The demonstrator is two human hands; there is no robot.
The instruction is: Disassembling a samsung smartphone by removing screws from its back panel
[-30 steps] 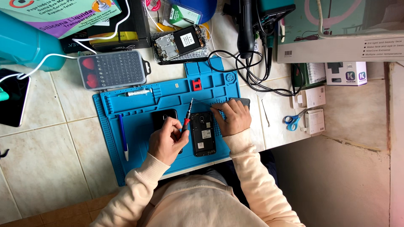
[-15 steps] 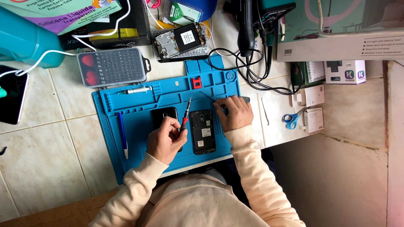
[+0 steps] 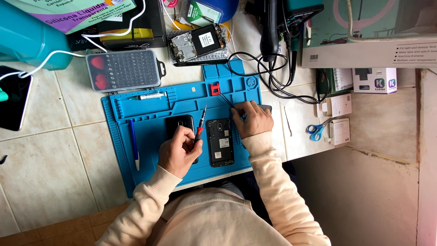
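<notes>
A blue repair mat (image 3: 150,116) lies on the tiled counter. On it sits an opened black phone (image 3: 220,142) with its back removed. My left hand (image 3: 178,152) holds a small red-and-black screwdriver (image 3: 200,127), tip pointing up, just left of the phone. Under this hand lies a black back cover (image 3: 178,123). My right hand (image 3: 250,119) rests at the mat's right edge above the phone, gripping thin black tweezers (image 3: 226,100) that reach toward a small red part (image 3: 214,88).
A clear case of screwdriver bits (image 3: 124,70) stands above the mat, beside another opened phone (image 3: 196,43). A blue pen (image 3: 134,145) and a syringe (image 3: 148,96) lie on the mat. Black cables (image 3: 273,75), blue scissors (image 3: 316,130) and small white boxes (image 3: 339,105) sit right.
My right hand has shifted up and right off the phone's top edge and now holds the tweezers toward the red part. The left hand and screwdriver barely moved.
</notes>
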